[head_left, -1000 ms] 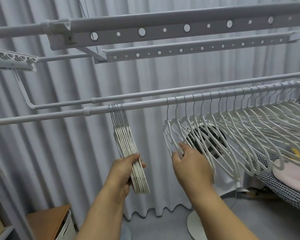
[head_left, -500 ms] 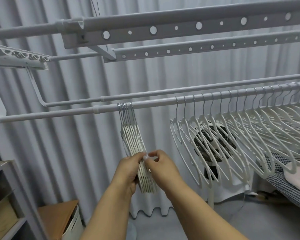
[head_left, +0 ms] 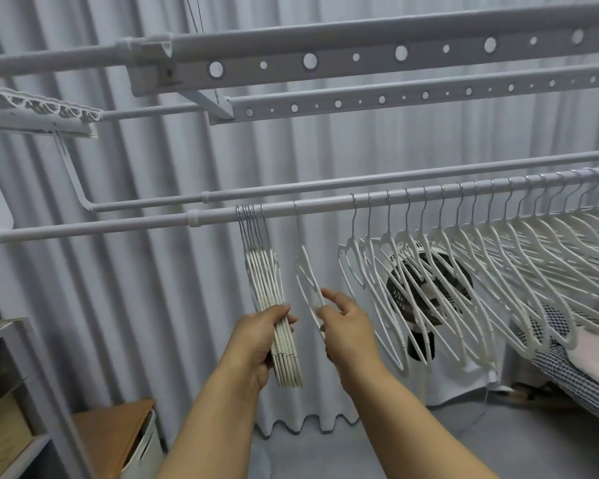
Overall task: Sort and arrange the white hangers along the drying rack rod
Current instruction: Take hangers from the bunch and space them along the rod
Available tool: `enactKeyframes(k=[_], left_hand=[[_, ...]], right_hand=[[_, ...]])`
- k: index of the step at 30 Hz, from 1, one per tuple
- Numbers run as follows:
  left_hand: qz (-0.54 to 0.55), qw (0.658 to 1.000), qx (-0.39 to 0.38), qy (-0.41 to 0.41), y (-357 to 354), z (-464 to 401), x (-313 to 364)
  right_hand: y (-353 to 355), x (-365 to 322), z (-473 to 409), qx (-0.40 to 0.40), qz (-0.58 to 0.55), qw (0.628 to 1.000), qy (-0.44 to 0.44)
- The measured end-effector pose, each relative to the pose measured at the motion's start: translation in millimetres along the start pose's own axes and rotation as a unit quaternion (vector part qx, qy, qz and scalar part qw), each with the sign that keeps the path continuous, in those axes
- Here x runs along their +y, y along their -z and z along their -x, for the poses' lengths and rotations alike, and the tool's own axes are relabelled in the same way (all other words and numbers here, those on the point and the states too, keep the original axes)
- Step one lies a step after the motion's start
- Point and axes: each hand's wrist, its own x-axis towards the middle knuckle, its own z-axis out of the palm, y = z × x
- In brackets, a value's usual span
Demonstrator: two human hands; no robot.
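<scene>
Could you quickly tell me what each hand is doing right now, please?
Left hand: grips the bunched hangers.
Right hand: pinches a single hanger.

A tight bundle of white hangers point(head_left: 272, 305) hangs from the drying rack rod point(head_left: 325, 205); one single hanger point(head_left: 306, 274) beside it; a spaced row of hangers point(head_left: 481, 257) stretches right.

— What's carrying everything here?

— The front rod point(head_left: 325, 205) of the drying rack; every hanger hooks straight over it.

— And around the grip?

— The left hand point(head_left: 256, 337) grips a tight bundle of hangers point(head_left: 265, 281). Just right of it one single hanger point(head_left: 306, 271) hangs alone, pinched by the right hand point(head_left: 346, 326). Further right, past a gap, a long spaced row of hangers point(head_left: 464, 257) runs along the rod.
</scene>
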Motion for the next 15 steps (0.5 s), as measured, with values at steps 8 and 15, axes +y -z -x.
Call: enactKeyframes(k=[8, 15], left_hand=[[0.002, 1.000, 0.001, 0.003, 2, -6, -2], [0.000, 1.000, -0.003, 0.006, 3, -9, -2]], right_hand=[[21, -3, -6, 0.058, -0.029, 0.998, 0.004], [23, -4, -6, 0.076, -0.034, 0.997, 0.005]])
